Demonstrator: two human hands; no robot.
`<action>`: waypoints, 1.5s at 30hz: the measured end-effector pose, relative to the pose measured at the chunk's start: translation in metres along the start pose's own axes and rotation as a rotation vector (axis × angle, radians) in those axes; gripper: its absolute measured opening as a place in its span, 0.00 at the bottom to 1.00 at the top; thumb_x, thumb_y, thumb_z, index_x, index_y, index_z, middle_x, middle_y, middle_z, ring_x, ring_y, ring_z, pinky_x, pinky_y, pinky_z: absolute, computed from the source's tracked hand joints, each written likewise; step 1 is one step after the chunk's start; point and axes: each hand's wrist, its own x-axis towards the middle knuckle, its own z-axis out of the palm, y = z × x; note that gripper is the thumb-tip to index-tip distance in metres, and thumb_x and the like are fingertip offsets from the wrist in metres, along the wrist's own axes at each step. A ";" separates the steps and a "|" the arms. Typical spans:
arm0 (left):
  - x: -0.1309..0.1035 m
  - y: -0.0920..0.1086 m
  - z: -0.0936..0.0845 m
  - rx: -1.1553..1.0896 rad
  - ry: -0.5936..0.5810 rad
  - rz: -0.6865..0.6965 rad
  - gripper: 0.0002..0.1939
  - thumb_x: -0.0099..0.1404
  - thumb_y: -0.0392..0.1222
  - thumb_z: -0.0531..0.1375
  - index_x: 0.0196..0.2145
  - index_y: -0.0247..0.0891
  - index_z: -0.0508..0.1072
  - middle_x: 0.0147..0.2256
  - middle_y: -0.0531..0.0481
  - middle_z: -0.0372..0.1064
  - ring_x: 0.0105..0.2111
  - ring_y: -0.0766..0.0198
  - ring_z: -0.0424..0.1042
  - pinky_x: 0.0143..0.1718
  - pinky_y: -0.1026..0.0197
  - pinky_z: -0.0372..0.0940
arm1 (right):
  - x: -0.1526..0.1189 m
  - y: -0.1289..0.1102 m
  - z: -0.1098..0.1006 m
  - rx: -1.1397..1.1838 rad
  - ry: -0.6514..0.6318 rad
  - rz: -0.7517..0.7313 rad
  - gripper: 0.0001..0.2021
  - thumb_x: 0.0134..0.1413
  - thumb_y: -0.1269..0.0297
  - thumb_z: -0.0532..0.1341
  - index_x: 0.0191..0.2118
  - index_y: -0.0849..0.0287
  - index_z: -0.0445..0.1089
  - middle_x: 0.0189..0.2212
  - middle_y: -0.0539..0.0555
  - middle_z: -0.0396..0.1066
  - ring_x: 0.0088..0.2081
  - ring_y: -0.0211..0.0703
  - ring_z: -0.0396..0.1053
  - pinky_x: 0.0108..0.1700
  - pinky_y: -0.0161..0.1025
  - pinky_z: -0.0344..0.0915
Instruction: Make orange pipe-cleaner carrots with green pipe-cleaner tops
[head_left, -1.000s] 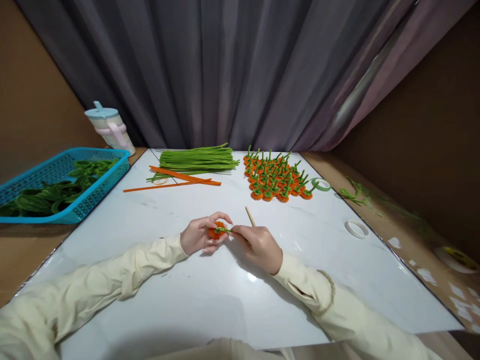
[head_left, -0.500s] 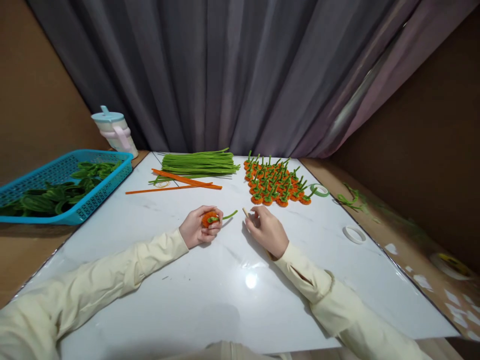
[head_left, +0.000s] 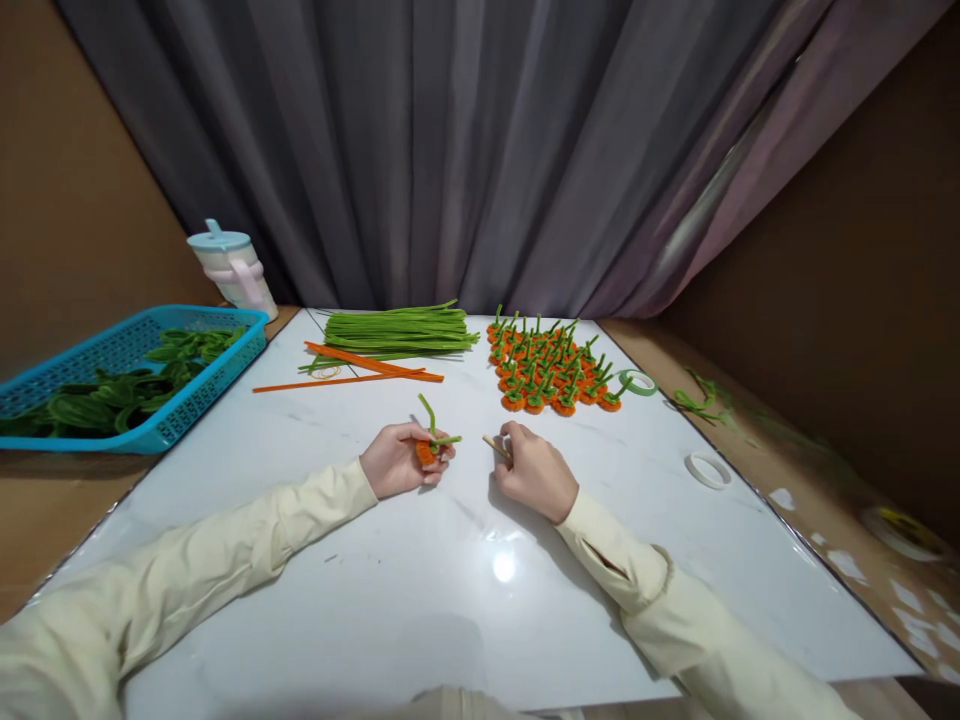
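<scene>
Between the fingers of my left hand (head_left: pixel 394 462) sits an orange pipe-cleaner pumpkin (head_left: pixel 426 454). Two green pipe-cleaner ends stick out of its top, one upward and one toward the right. My right hand (head_left: pixel 536 470) is closed around a thin pale wooden stick (head_left: pixel 495 446), its tip pointing left at the pumpkin with a gap between them. Beyond my right hand stand rows of finished-looking orange pumpkins (head_left: pixel 551 365) with green stems. A bundle of green pipe cleaners (head_left: pixel 397 330) lies at the back, with a few orange pipe cleaners (head_left: pixel 375 362) in front of it.
At the left stands a blue basket (head_left: pixel 169 430) holding green looped pieces (head_left: pixel 97 400), with a lidded cup (head_left: pixel 236 270) behind it. Toward the right lie a green tape roll (head_left: pixel 637 382), a white tape roll (head_left: pixel 707 470) and green scraps (head_left: pixel 697 395). A grey curtain (head_left: pixel 420 150) hangs behind the table.
My left hand has turned the pumpkin, so its green ends now point up and right instead of one long end rightward. The stick in my right hand shows more of its length.
</scene>
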 end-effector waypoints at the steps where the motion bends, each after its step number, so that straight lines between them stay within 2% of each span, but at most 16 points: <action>1: 0.000 0.000 0.001 -0.004 -0.005 0.009 0.06 0.49 0.33 0.52 0.28 0.30 0.65 0.25 0.45 0.58 0.20 0.66 0.58 0.19 0.65 0.56 | 0.000 0.000 0.000 0.007 0.000 -0.004 0.14 0.41 0.70 0.53 0.39 0.61 0.59 0.35 0.56 0.68 0.28 0.42 0.65 0.27 0.35 0.48; 4: 0.000 0.001 0.000 -0.007 -0.031 0.000 0.08 0.51 0.34 0.51 0.30 0.29 0.66 0.24 0.47 0.57 0.19 0.67 0.56 0.18 0.66 0.54 | -0.001 0.000 0.000 0.013 -0.001 -0.004 0.11 0.41 0.69 0.53 0.36 0.60 0.59 0.34 0.54 0.68 0.28 0.41 0.64 0.27 0.35 0.46; 7: 0.000 0.004 -0.003 0.000 -0.053 -0.046 0.08 0.54 0.36 0.50 0.30 0.31 0.65 0.22 0.51 0.54 0.15 0.71 0.51 0.14 0.69 0.49 | -0.002 -0.001 0.000 -0.004 -0.005 0.003 0.09 0.41 0.68 0.54 0.34 0.59 0.60 0.33 0.53 0.68 0.28 0.41 0.63 0.26 0.35 0.45; 11: 0.000 0.009 -0.006 0.020 -0.074 -0.129 0.12 0.59 0.43 0.49 0.29 0.32 0.66 0.19 0.55 0.49 0.13 0.74 0.44 0.10 0.73 0.43 | -0.002 -0.003 0.002 -0.031 -0.020 -0.021 0.09 0.41 0.68 0.53 0.33 0.59 0.60 0.33 0.53 0.68 0.27 0.40 0.63 0.27 0.35 0.45; 13: 0.001 0.011 -0.007 0.035 -0.096 -0.163 0.13 0.60 0.44 0.48 0.28 0.33 0.66 0.17 0.57 0.47 0.12 0.75 0.40 0.09 0.73 0.42 | 0.001 -0.002 0.001 -0.043 -0.029 -0.076 0.09 0.41 0.68 0.53 0.33 0.60 0.60 0.33 0.54 0.67 0.27 0.40 0.63 0.27 0.35 0.46; 17: 0.007 0.016 -0.010 0.062 -0.150 -0.211 0.09 0.57 0.38 0.51 0.27 0.32 0.68 0.13 0.59 0.43 0.12 0.75 0.36 0.08 0.74 0.41 | 0.023 0.000 -0.004 0.008 -0.140 -0.300 0.07 0.40 0.71 0.53 0.30 0.62 0.62 0.30 0.57 0.66 0.26 0.39 0.61 0.26 0.35 0.48; 22: 0.023 0.025 -0.015 -0.006 -0.147 -0.154 0.07 0.54 0.35 0.53 0.25 0.30 0.69 0.12 0.60 0.40 0.12 0.75 0.36 0.07 0.74 0.41 | 0.067 -0.001 -0.009 0.081 -0.287 -0.477 0.03 0.37 0.73 0.56 0.24 0.61 0.62 0.23 0.49 0.64 0.24 0.33 0.58 0.26 0.30 0.53; 24: 0.028 0.028 -0.018 -0.070 -0.102 -0.102 0.08 0.55 0.35 0.53 0.25 0.29 0.70 0.12 0.61 0.40 0.12 0.75 0.35 0.07 0.74 0.41 | 0.082 0.001 -0.004 0.155 -0.341 -0.483 0.03 0.37 0.72 0.59 0.24 0.60 0.63 0.19 0.45 0.60 0.22 0.31 0.56 0.26 0.28 0.54; 26: 0.031 0.031 -0.021 -0.125 -0.053 -0.094 0.09 0.57 0.35 0.52 0.26 0.28 0.70 0.12 0.61 0.40 0.12 0.75 0.37 0.08 0.73 0.41 | 0.091 0.007 0.002 0.574 -0.462 -0.383 0.04 0.39 0.73 0.59 0.26 0.62 0.64 0.20 0.44 0.61 0.22 0.29 0.56 0.25 0.27 0.56; 28: 0.031 0.033 -0.023 -0.163 -0.024 -0.100 0.10 0.58 0.35 0.51 0.24 0.29 0.69 0.12 0.60 0.40 0.12 0.75 0.37 0.08 0.72 0.41 | 0.094 0.014 0.009 0.740 -0.522 -0.324 0.03 0.42 0.71 0.58 0.28 0.62 0.65 0.21 0.45 0.62 0.21 0.29 0.57 0.24 0.27 0.56; 33: 0.035 0.036 -0.029 -0.213 0.014 -0.128 0.10 0.59 0.35 0.50 0.24 0.30 0.67 0.12 0.60 0.41 0.11 0.75 0.39 0.08 0.72 0.40 | 0.091 0.021 0.018 1.055 -0.555 -0.229 0.05 0.39 0.70 0.62 0.26 0.64 0.67 0.19 0.46 0.63 0.19 0.28 0.57 0.22 0.26 0.56; 35: 0.037 0.036 -0.029 -0.215 0.000 -0.150 0.09 0.58 0.36 0.52 0.24 0.30 0.67 0.12 0.60 0.42 0.10 0.75 0.39 0.08 0.72 0.40 | 0.090 0.020 0.018 1.117 -0.568 -0.204 0.07 0.41 0.66 0.62 0.27 0.64 0.68 0.18 0.46 0.64 0.16 0.27 0.56 0.18 0.25 0.54; 39: 0.041 0.036 -0.026 -0.177 -0.027 -0.188 0.07 0.56 0.38 0.57 0.26 0.31 0.67 0.12 0.60 0.47 0.10 0.76 0.42 0.08 0.73 0.38 | 0.089 0.017 0.018 1.196 -0.616 -0.156 0.17 0.48 0.53 0.59 0.34 0.64 0.69 0.17 0.47 0.65 0.11 0.26 0.54 0.13 0.26 0.51; 42: 0.041 0.035 -0.022 -0.102 0.007 -0.141 0.08 0.57 0.41 0.60 0.33 0.34 0.68 0.20 0.54 0.62 0.14 0.75 0.54 0.10 0.73 0.38 | 0.090 0.016 0.018 1.193 -0.625 -0.149 0.22 0.49 0.47 0.57 0.35 0.66 0.68 0.17 0.48 0.65 0.10 0.26 0.54 0.12 0.25 0.49; 45: 0.041 0.034 -0.023 -0.033 0.020 -0.054 0.14 0.57 0.46 0.61 0.38 0.35 0.68 0.26 0.49 0.67 0.17 0.71 0.61 0.13 0.71 0.47 | 0.091 0.013 0.015 1.182 -0.627 -0.154 0.24 0.53 0.46 0.52 0.33 0.66 0.69 0.18 0.49 0.65 0.10 0.25 0.53 0.11 0.25 0.46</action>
